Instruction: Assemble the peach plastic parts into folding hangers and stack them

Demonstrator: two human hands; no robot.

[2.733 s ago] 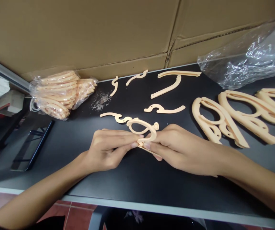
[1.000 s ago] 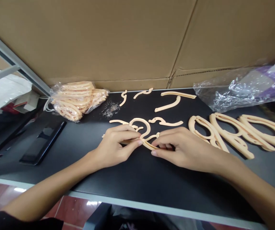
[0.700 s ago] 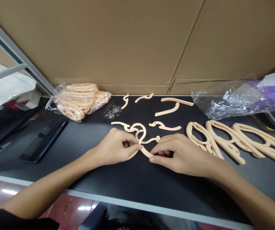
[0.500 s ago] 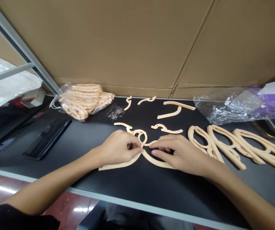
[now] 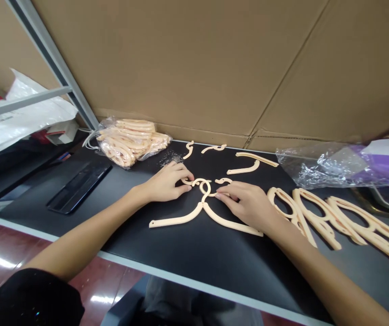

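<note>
A peach plastic folding hanger [image 5: 201,213] lies flat on the black table [image 5: 194,249], its two arms spread out left and right below its hook. My left hand [image 5: 165,183] rests just left of the hook, fingers curled, with the fingertips on a small curved peach piece [image 5: 189,182]. On the other side, my right hand [image 5: 247,203] lies over the right arm of the hanger, its fingers pinched at the hook's base.
Loose peach parts [image 5: 245,170] lie toward the back. A row of folded hangers [image 5: 330,217] lies at the right. A bag of peach parts [image 5: 130,140] sits back left, a crumpled plastic bag [image 5: 337,165] back right, and a black tray [image 5: 79,188] left. Cardboard stands behind.
The hanger's arms have swung apart from folded to spread flat on the table. My left hand has shifted back to the small curved piece; the view has tilted up and left.
</note>
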